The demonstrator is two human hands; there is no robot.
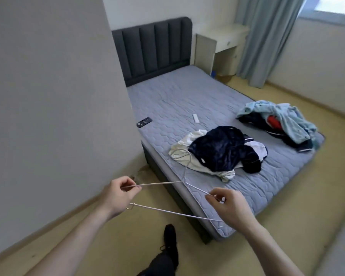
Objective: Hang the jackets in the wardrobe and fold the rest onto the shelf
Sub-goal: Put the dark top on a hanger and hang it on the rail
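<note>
Left hand (116, 193) and right hand (226, 204) fingers pinching a wire hanger (167, 183), dark jacket (221, 149) heaped on bed (187, 100)

Two bare forearms, no sleeves visible, ending in a left hand (116, 193) and right hand (228, 206). Below them, a dark trouser leg (159, 263) and black lace-up shoe (170, 239).

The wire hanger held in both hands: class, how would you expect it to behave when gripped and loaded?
The hanger is thin wire, so probably light and springy. Its frame looks open at one corner near the left hand, so it may flex under a heavy jacket.
</note>
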